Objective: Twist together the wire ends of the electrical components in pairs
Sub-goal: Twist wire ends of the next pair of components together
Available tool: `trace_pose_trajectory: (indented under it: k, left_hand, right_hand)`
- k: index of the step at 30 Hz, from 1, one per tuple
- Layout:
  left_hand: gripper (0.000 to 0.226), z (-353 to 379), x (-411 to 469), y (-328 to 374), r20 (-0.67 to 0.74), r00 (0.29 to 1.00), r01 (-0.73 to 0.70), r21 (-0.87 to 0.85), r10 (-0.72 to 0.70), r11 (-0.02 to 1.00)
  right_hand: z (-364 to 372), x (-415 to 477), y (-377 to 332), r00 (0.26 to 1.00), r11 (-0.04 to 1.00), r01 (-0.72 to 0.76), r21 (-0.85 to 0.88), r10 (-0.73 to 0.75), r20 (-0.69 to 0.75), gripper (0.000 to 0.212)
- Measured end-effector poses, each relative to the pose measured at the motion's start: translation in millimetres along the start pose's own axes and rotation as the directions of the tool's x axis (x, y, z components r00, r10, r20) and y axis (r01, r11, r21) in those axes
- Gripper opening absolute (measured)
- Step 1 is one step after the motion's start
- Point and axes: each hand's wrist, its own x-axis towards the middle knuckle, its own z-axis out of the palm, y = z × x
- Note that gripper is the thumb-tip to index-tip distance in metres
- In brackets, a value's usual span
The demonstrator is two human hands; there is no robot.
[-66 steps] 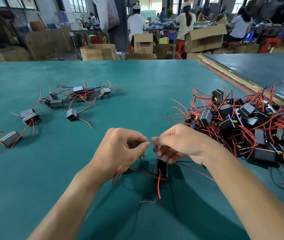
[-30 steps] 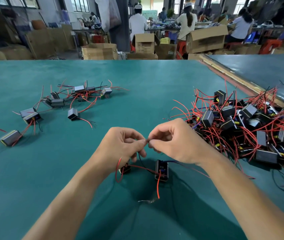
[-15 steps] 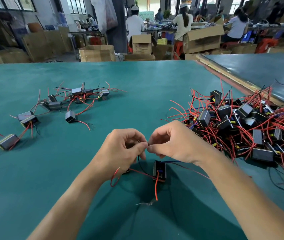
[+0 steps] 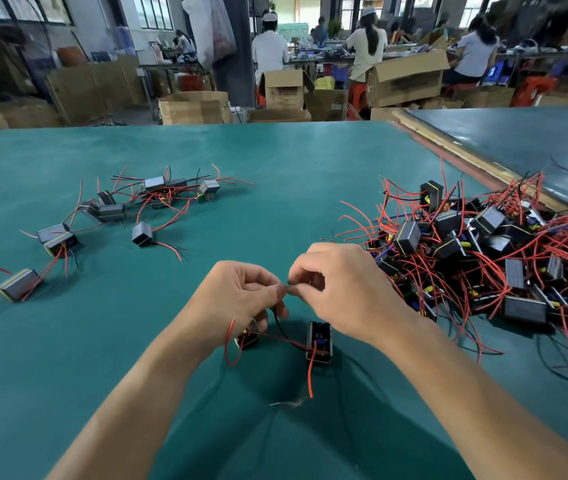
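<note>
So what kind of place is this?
Probably a factory assembly floor: a pile of wired components on a big green table, cardboard boxes behind it, and other workers at benches.

My left hand (image 4: 237,299) and right hand (image 4: 341,289) meet at wire ends (image 4: 288,288) above 2 components (image 4: 319,341). A pile (image 4: 483,258) lies right, a group (image 4: 137,209) left.

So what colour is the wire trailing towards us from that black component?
Red; the wire shows clearest in head view.
</note>
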Motion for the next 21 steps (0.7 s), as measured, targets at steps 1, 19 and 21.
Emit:
trace_pose_trajectory:
  k: [1,19,21]
  left_hand:
    - [0.015,1.4,0.0,-0.3,-0.015,1.000,-0.003,0.009,0.004,1.000]
    - [0.018,7.0,2.4,-10.5,-0.126,0.949,-0.249,0.268,0.290,0.931]
    - [0.017,6.9,2.5,-10.9,-0.119,0.948,-0.256,0.266,0.295,0.929]
  right_hand:
    - [0.5,-0.4,0.2,0.999,0.999,-0.045,0.001,0.045,0.011,0.010]
    - [-6.2,5.6,2.4,0.798,0.666,-0.603,0.439,0.504,0.331,0.019]
    - [-8.0,5.7,0.6,0.798,0.632,-0.602,0.488,0.482,0.361,0.018]
